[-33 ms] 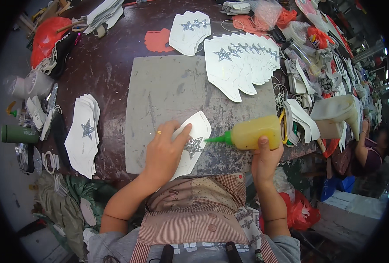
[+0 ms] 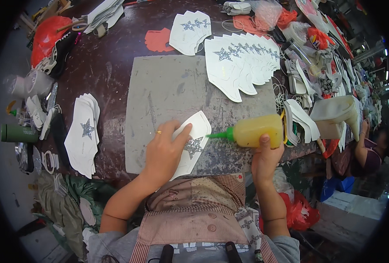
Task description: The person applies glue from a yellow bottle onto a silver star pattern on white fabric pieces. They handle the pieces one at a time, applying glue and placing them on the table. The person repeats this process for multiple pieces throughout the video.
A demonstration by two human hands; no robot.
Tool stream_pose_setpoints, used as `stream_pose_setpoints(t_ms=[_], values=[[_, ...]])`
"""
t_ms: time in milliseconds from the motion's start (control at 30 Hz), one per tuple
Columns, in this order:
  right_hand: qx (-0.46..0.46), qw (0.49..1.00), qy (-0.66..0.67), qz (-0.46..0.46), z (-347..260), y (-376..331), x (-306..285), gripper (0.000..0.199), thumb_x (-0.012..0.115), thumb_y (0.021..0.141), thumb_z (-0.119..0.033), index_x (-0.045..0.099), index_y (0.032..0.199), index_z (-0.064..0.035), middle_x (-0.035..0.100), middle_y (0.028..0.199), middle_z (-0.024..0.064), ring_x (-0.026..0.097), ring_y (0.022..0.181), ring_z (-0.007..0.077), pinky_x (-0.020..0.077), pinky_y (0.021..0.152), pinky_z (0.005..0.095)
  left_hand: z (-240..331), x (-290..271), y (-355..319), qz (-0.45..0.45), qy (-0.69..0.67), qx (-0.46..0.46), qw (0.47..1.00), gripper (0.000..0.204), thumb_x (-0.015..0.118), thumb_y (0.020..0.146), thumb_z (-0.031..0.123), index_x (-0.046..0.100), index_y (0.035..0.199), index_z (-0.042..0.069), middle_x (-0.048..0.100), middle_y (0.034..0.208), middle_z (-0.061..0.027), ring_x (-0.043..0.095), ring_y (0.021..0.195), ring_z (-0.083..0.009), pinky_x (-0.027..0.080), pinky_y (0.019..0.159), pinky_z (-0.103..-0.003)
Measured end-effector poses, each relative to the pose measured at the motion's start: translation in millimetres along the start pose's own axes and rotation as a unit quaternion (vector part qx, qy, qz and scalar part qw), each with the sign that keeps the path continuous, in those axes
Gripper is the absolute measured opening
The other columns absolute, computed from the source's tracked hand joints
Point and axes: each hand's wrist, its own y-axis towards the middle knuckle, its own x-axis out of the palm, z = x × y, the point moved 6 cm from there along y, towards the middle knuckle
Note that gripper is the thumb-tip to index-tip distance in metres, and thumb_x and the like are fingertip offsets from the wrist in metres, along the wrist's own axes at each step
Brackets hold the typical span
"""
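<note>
My right hand (image 2: 267, 158) is wrapped round a squeeze bottle (image 2: 259, 130) with a green nozzle, tilted on its side and filled with something yellow. The nozzle tip is at the right edge of a white shoe-upper piece (image 2: 199, 124) bearing a silver glitter star; whether it touches cannot be told. My left hand (image 2: 165, 151), with a ring on one finger, is closed over that piece's left side and presses it to a grey board (image 2: 159, 96). The hand hides part of the piece.
Fanned white pieces with stars (image 2: 242, 61) lie at the board's upper right, a smaller stack (image 2: 190, 33) beyond it. Another stack (image 2: 84, 136) lies left. A green flask (image 2: 19, 133) stands far left; a white plastic container (image 2: 335, 111) sits right. Another person (image 2: 370, 153) is at far right.
The squeeze bottle has shifted slightly right and up in my right hand, its nozzle tip moving from beside the star toward the piece's right edge. My left hand has stayed put.
</note>
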Motion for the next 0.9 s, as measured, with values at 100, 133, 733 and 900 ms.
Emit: stream_pose_setpoints(t_ms=[100,133,733,900], values=[[0.013,1.0,0.005,0.018,2.8,-1.2,-3.2,0.053,0.075,0.089,-0.038,0.055,0.118,0.0017,0.06,0.101,0.003,0.056,0.092,0.0105,0.0456,0.082,0.0261,0.6,0.5,-0.3,-0.001,0.0,0.003,1.0,0.037,0.074,0.08,0.008,0.069,0.117,0.009,0.058,0.104,-0.0112,0.061,0.093,-0.0296,0.052,0.071,-0.038],[0.019,1.0,0.008,0.018,4.9,-3.8,-4.8,0.053,0.075,0.09,-0.038,0.055,0.118,0.0018,0.06,0.101,0.0031,0.056,0.092,0.0106,0.0458,0.081,0.026,0.8,0.6,-0.2,0.001,0.001,0.005,1.0,0.037,0.074,0.08,0.008,0.069,0.117,0.009,0.058,0.105,-0.0114,0.061,0.093,-0.0297,0.052,0.072,-0.038],[0.002,0.997,-0.072,-0.041,5.6,-39.2,-4.7,0.063,0.076,0.086,-0.046,0.055,0.12,0.0034,0.062,0.105,0.0054,0.058,0.096,0.0138,0.0468,0.085,0.029,1.7,-0.7,0.3,0.0,-0.003,0.01,1.0,0.036,0.073,0.082,0.008,0.068,0.118,0.008,0.058,0.105,-0.0122,0.06,0.094,-0.0299,0.051,0.072,-0.038],[0.023,0.998,-0.054,-0.006,3.7,-35.2,-5.7,0.074,0.078,0.081,-0.053,0.056,0.122,0.0045,0.062,0.107,0.0066,0.059,0.099,0.0148,0.0467,0.089,0.0298,0.8,-1.1,0.1,0.001,-0.003,0.008,1.0,0.036,0.073,0.082,0.008,0.068,0.118,0.008,0.058,0.106,-0.0121,0.06,0.093,-0.0294,0.051,0.072,-0.038]])
